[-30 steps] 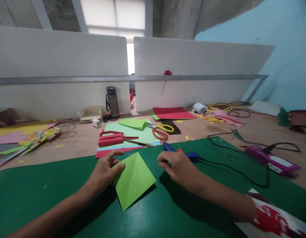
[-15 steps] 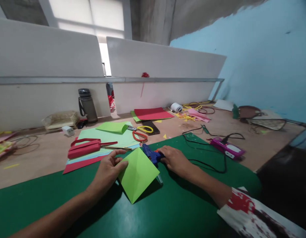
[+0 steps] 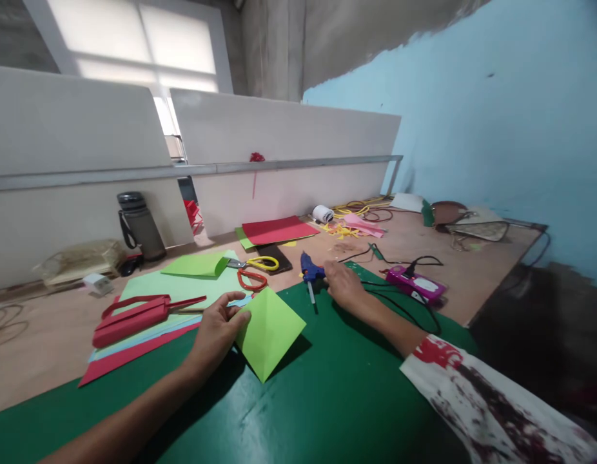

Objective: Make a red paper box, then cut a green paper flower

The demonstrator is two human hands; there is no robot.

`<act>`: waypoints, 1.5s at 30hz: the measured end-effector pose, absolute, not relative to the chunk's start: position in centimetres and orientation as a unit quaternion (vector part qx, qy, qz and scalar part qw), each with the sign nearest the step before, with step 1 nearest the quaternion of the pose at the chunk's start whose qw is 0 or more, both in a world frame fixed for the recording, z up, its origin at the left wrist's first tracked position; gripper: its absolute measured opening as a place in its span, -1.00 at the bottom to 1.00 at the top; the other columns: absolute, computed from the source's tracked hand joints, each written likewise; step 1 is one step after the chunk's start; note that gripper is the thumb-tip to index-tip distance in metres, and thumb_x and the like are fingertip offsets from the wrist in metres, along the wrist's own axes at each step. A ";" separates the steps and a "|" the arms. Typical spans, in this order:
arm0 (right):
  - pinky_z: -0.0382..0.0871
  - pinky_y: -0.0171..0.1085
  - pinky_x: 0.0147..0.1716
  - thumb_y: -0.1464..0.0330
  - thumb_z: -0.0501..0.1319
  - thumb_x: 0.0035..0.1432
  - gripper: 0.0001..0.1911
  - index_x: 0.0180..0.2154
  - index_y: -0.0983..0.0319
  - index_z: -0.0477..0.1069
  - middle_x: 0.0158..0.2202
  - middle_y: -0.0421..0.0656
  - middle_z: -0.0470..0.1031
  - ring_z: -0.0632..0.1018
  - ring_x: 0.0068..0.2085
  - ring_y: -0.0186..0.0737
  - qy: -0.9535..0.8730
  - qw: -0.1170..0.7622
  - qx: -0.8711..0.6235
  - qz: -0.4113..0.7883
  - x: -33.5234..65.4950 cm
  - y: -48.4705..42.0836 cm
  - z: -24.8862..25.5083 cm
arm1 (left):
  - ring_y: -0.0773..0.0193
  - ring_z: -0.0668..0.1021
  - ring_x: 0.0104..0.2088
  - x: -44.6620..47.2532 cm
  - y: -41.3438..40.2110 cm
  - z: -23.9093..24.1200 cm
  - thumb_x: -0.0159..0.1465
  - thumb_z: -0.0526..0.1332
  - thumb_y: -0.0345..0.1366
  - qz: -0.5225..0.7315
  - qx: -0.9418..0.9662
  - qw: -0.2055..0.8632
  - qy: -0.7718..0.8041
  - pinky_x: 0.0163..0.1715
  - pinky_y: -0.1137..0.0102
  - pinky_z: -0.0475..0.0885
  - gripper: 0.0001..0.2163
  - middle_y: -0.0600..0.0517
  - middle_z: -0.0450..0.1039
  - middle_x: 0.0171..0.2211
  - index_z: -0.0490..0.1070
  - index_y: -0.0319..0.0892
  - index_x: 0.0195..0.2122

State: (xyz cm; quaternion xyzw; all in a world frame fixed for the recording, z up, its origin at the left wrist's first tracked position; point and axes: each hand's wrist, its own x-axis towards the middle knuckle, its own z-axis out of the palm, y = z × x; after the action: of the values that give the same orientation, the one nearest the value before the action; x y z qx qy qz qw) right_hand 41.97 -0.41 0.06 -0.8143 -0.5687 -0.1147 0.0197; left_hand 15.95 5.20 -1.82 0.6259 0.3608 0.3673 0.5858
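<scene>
Head view: left hand point(image 3: 222, 327), pinching creased light-green paper square point(image 3: 270, 332) at its left side above green mat point(image 3: 337, 393); right hand point(image 3: 345, 285), grasping blue glue gun point(image 3: 310, 269). Possible mishap: one-sided pinch letting paper swivel or slip

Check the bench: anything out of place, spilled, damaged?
Two things. Yellow paper scraps lie scattered toward the back of the tan tabletop, like uncollected offcuts. A brownish patch in front breaks the plain surface; stain or debris, can't tell. The creased lime-green paper in the left hand shows no tear.
</scene>
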 end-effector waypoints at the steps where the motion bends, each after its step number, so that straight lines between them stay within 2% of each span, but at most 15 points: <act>1: 0.42 -0.07 -0.14 0.30 0.17 0.24 -0.70 -0.02 0.28 0.35 -0.03 -0.06 0.41 0.50 -0.10 -0.13 -0.565 0.015 -0.818 -0.111 42.6 0.0 0.0 | 0.42 0.30 -0.65 16.0 5.3 -2.0 0.02 0.28 -0.20 0.362 0.637 0.576 0.361 -0.62 0.51 0.17 -0.61 0.25 0.21 -0.66 0.27 -0.22 -0.15; 12: 0.43 -0.07 -0.15 0.30 0.17 0.25 -0.70 -0.02 0.28 0.35 -0.03 -0.06 0.42 0.50 -0.10 -0.14 -0.553 -0.019 -0.825 -0.116 44.5 1.4 0.0 | 0.35 0.37 -0.57 13.9 5.7 -3.2 0.06 0.20 -0.24 0.299 0.707 0.528 0.363 -0.57 0.46 0.22 -0.65 0.18 0.28 -0.58 0.26 -0.21 -0.13; 15: 0.34 0.03 -0.05 0.30 0.17 0.24 -0.71 -0.03 0.28 0.36 0.00 -0.06 0.40 0.45 -0.02 -0.08 -0.555 -0.003 -0.818 -0.150 42.8 1.4 0.7 | 0.35 0.37 -0.57 13.2 5.8 -3.2 0.07 0.20 -0.24 0.297 0.712 0.522 0.365 -0.57 0.46 0.21 -0.65 0.19 0.26 -0.59 0.26 -0.22 -0.12; 18: 0.21 0.03 0.02 0.41 0.12 0.26 -0.79 -0.09 0.34 0.40 -0.07 -0.01 0.45 0.43 0.01 -0.03 -0.603 0.027 -0.782 -0.154 39.8 1.9 1.2 | 0.36 0.36 -0.57 12.2 5.8 -3.0 0.07 0.20 -0.24 0.295 0.710 0.520 0.371 -0.57 0.47 0.21 -0.63 0.20 0.25 -0.58 0.25 -0.22 -0.09; 20: 0.20 -0.13 -0.02 0.49 0.09 0.24 -0.81 -0.16 0.34 0.45 -0.12 0.03 0.50 0.45 -0.03 -0.06 -0.657 0.051 -0.741 -0.129 37.4 2.5 1.3 | 0.37 0.35 -0.58 11.2 5.7 -2.8 0.08 0.19 -0.24 0.296 0.705 0.521 0.380 -0.57 0.47 0.21 -0.62 0.21 0.24 -0.58 0.24 -0.22 -0.08; 22: 0.24 -0.28 -0.14 0.47 0.07 0.26 -0.79 -0.21 0.28 0.48 -0.16 -0.02 0.53 0.50 -0.10 -0.16 -0.707 0.071 -0.698 -0.092 34.9 3.2 1.1 | 0.38 0.34 -0.59 9.9 5.6 -2.8 0.08 0.18 -0.23 0.297 0.701 0.517 0.393 -0.57 0.47 0.21 -0.63 0.21 0.23 -0.58 0.24 -0.22 -0.08; 24: 0.26 -0.34 -0.22 0.42 0.06 0.28 -0.78 -0.22 0.24 0.48 -0.19 -0.09 0.55 0.52 -0.16 -0.22 -0.741 0.088 -0.663 -0.061 32.6 4.0 1.0 | 0.38 0.34 -0.58 8.4 5.6 -2.8 0.09 0.18 -0.23 0.296 0.700 0.505 0.408 -0.57 0.47 0.21 -0.64 0.21 0.23 -0.58 0.24 -0.21 -0.08; 28: 0.29 -0.32 -0.19 0.36 0.10 0.27 -0.81 -0.21 0.25 0.48 -0.19 -0.11 0.55 0.51 -0.13 -0.22 -0.776 0.103 -0.622 -0.019 28.7 5.9 0.7 | 0.35 0.36 -0.56 5.1 5.5 -2.8 0.11 0.17 -0.21 0.289 0.701 0.483 0.438 -0.55 0.46 0.22 -0.62 0.18 0.26 -0.56 0.24 -0.20 -0.05; 31: 0.35 -0.18 -0.14 0.28 0.14 0.26 -0.78 -0.15 0.28 0.44 -0.15 -0.10 0.51 0.50 -0.12 -0.18 -0.781 0.090 -0.618 0.000 26.5 7.5 0.3 | 0.31 0.39 -0.51 3.0 5.5 -2.6 0.12 0.15 -0.17 0.277 0.700 0.473 0.458 -0.50 0.43 0.26 -0.59 0.14 0.30 -0.52 0.23 -0.20 -0.02; 34: 0.41 -0.08 -0.16 0.25 0.16 0.25 -0.73 -0.10 0.29 0.39 -0.10 -0.09 0.46 0.51 -0.14 -0.17 -0.776 0.064 -0.627 0.017 25.2 8.9 -0.3 | 0.31 0.35 -0.51 1.3 5.7 -2.2 0.17 0.10 -0.15 0.258 0.730 0.428 0.466 -0.51 0.44 0.24 -0.61 0.14 0.25 -0.53 0.24 -0.22 -0.01; 39: 0.43 -0.11 -0.18 0.30 0.16 0.25 -0.77 -0.11 0.29 0.39 -0.12 -0.10 0.45 0.51 -0.17 -0.19 -0.777 0.057 -0.626 0.037 24.8 9.3 -0.6 | 0.32 0.26 -0.53 -0.5 5.8 -1.6 0.26 -0.03 -0.17 0.221 0.798 0.336 0.449 -0.51 0.45 0.20 -0.64 0.15 0.15 -0.55 0.26 -0.24 0.00; 42: 0.37 -0.20 -0.26 0.45 0.15 0.21 -0.89 -0.23 0.35 0.41 -0.29 -0.09 0.48 0.50 -0.26 -0.20 -0.785 0.083 -0.611 0.060 25.4 7.9 0.0 | 0.32 0.27 -0.52 -1.4 5.7 -1.5 0.29 -0.06 -0.22 0.197 0.837 0.295 0.417 -0.49 0.46 0.22 -0.67 0.14 0.17 -0.53 0.28 -0.24 0.00; 45: 0.28 -0.31 -0.40 0.55 0.09 0.16 -0.85 -0.23 0.34 0.39 -0.43 -0.15 0.45 0.45 -0.39 -0.27 -0.802 0.119 -0.574 0.114 26.2 5.8 0.5 | 0.33 0.30 -0.52 -2.3 5.6 -1.8 0.31 -0.07 -0.26 0.176 0.872 0.253 0.381 -0.48 0.46 0.21 -0.68 0.12 0.25 -0.53 0.29 -0.23 0.01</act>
State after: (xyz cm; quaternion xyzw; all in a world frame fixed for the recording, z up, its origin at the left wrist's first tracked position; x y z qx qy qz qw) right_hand 26.18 5.75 0.45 -0.5735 -0.8024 0.1137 0.1193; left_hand -2.33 5.64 -1.81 0.8719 0.3809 0.1758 0.2525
